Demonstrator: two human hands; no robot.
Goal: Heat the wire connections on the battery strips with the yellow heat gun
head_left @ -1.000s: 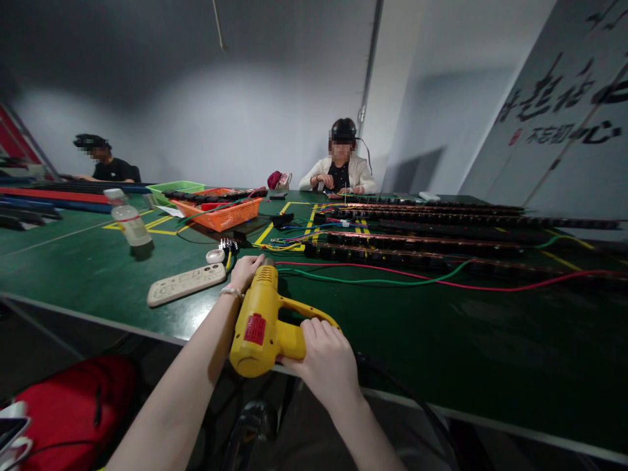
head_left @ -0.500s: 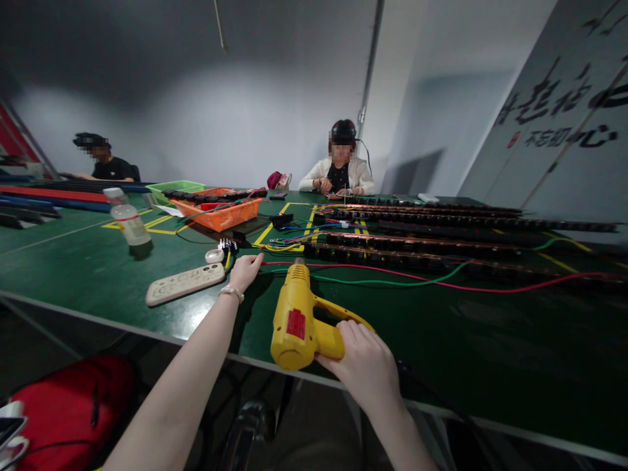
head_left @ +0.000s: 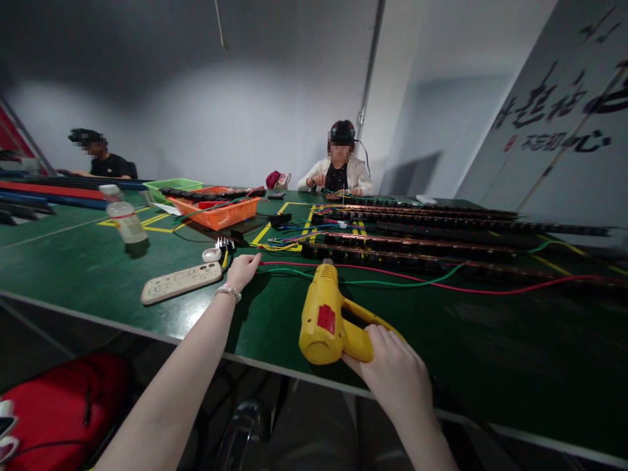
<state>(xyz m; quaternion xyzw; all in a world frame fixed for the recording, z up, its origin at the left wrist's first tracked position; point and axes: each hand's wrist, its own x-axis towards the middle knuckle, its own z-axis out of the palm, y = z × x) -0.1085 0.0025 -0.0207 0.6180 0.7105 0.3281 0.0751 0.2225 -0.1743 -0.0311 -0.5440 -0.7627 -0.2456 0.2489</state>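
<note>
My right hand (head_left: pixel 397 363) is wrapped round the handle of a yellow heat gun (head_left: pixel 321 320), which I hold above the front of the green table (head_left: pixel 275 320). Its nozzle points away from me, close to the wires. My left hand (head_left: pixel 242 271) is closed in a pinch at the left end of a red wire (head_left: pixel 373 267); the fingertips are partly hidden. A green wire (head_left: pixel 392 283) runs just below the red one, its left end near my left fingers. Left of that hand lie a phone in a beige case (head_left: pixel 181 283) and a white ring-shaped item (head_left: pixel 211 255).
Long dark strips with copper edges (head_left: pixel 417 247) lie across the table's right side. An orange basket (head_left: pixel 220 216) and a green basket (head_left: pixel 171 190) stand behind my left hand. A bottle (head_left: pixel 125 219) stands at left. Two people sit across the table, one facing me (head_left: pixel 338 173).
My right hand has moved the heat gun to the right, away from my left hand, so its nozzle is further along the wires. The left hand keeps its pinch.
</note>
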